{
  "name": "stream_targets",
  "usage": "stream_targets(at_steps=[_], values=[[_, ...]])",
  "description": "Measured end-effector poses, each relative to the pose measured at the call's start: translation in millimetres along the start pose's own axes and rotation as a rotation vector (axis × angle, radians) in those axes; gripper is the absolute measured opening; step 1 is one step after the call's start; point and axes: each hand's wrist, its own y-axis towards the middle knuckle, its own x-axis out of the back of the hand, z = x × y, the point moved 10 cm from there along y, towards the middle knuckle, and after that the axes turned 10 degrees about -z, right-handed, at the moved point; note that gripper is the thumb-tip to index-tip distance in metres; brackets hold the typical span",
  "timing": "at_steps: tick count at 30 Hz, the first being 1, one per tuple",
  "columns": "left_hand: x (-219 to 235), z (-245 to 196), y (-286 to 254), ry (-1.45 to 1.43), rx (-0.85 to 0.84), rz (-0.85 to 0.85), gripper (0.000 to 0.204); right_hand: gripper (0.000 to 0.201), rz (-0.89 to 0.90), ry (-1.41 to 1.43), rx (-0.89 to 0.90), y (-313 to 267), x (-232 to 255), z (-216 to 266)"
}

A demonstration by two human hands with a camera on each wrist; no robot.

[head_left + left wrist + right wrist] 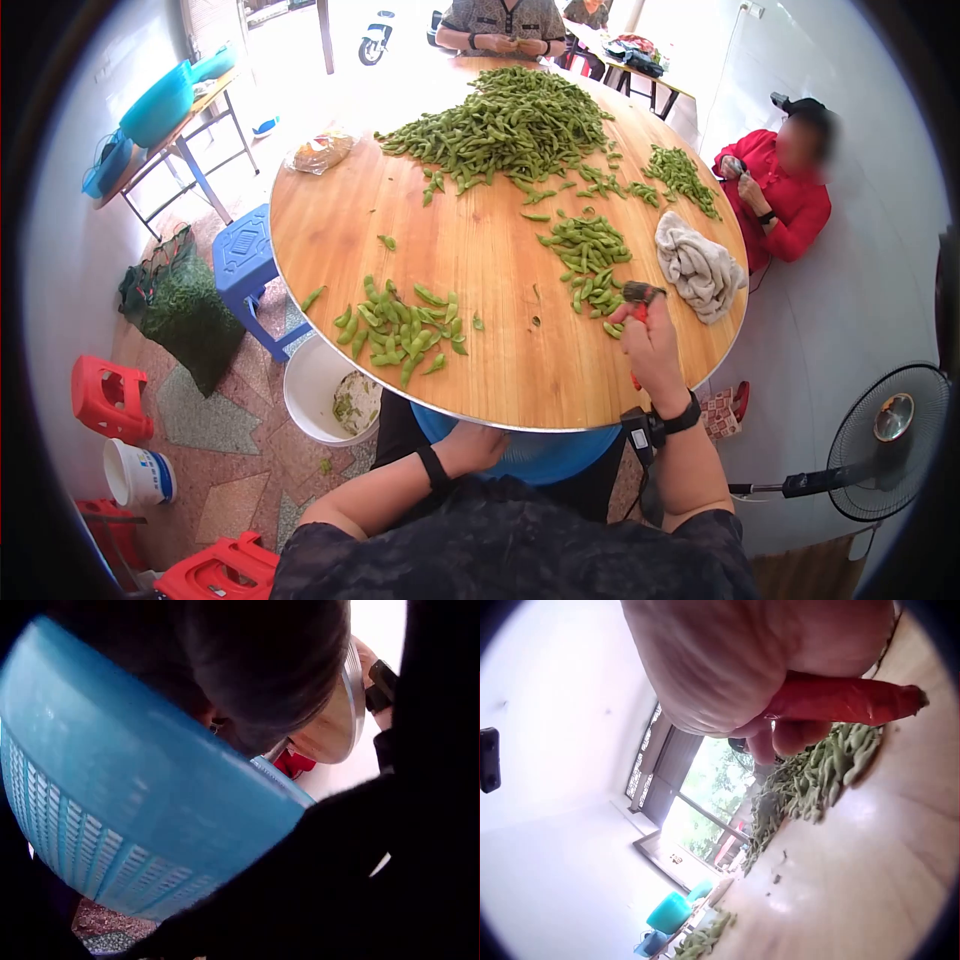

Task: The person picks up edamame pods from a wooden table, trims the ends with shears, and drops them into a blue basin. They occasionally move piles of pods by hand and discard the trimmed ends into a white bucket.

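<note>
My right hand (652, 345) is over the right side of the round wooden table (490, 350), its fingers curled around a red-handled tool (847, 700) with a dark head. Beside its fingertips lies a small heap of green soybean pods (585, 250). My left hand (475, 447) is below the table's front edge, at the blue basket (150, 795) on my lap; its fingers are hidden. Another group of pods (390, 330) lies at the table's front left. The large pod pile (510, 120) covers the far middle.
A crumpled cloth (695, 265) lies at the table's right. A white bucket (315, 395) stands below the left edge, near a blue stool (245, 255). One person in red (790, 190) sits at the right; another (505, 25) is across. A fan (885, 440) stands at lower right.
</note>
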Motion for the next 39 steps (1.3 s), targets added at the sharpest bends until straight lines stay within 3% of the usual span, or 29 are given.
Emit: stream_targets(at_steps=[1,3,4,6,9,12,14,16,18,19,21,22,24,25,33,36,39], values=[[8,-12,1,-0.002,0.002,0.009,0.039,0.025,-0.038,0.025,0.037,-9,9,5],[-19,-5,-23,-0.018,0.346,0.534,0.041,0.031,-0.065,0.051,0.119,-25,17,6],[-19,-3,-26,-0.005,0.354,0.529,0.041,0.031,-0.061,0.066,0.124,-31,19,1],[-18,-12,-31,-0.016,0.177,0.516,0.041,0.030,0.022,-0.012,0.120,-41,16,-14],[-18,-10,-37,-0.046,0.169,0.571,0.038,0.027,0.106,0.025,0.028,-45,18,-30],[11,-64,-24,-0.041,0.047,0.647,0.033,0.022,0.164,0.104,-0.050,-41,16,-40],[31,-103,-9,-0.110,-0.047,0.617,0.030,0.019,0.149,0.152,-0.103,-40,20,-53],[78,-143,36,-0.245,-0.217,0.311,0.027,0.019,0.016,0.578,-0.151,-33,31,-58],[95,-157,72,-0.065,-0.348,0.134,0.035,0.018,-0.026,0.648,-0.189,-35,37,-61],[88,-157,81,-0.061,-0.351,0.136,0.035,0.017,-0.032,0.662,-0.209,-36,38,-63],[78,-130,106,0.381,-0.306,0.029,0.057,0.017,-0.031,0.683,-0.205,-33,40,-62],[80,-125,113,0.396,-0.314,0.017,0.057,0.017,-0.024,0.692,-0.172,-33,40,-62],[60,-85,116,0.579,-0.128,0.251,0.076,0.017,-0.012,0.707,-0.147,-34,40,-61],[65,-75,119,0.574,-0.112,0.195,0.084,0.017,-0.021,0.712,-0.164,-36,41,-61],[130,-24,84,0.802,0.212,0.175,0.081,0.017,-0.044,0.731,-0.211,-41,41,-65],[167,-3,54,0.912,0.235,0.114,0.075,0.017,-0.033,0.708,-0.174,-41,42,-64],[197,-1,41,0.906,0.163,0.000,0.058,0.017,-0.024,0.714,-0.168,-41,41,-63]])
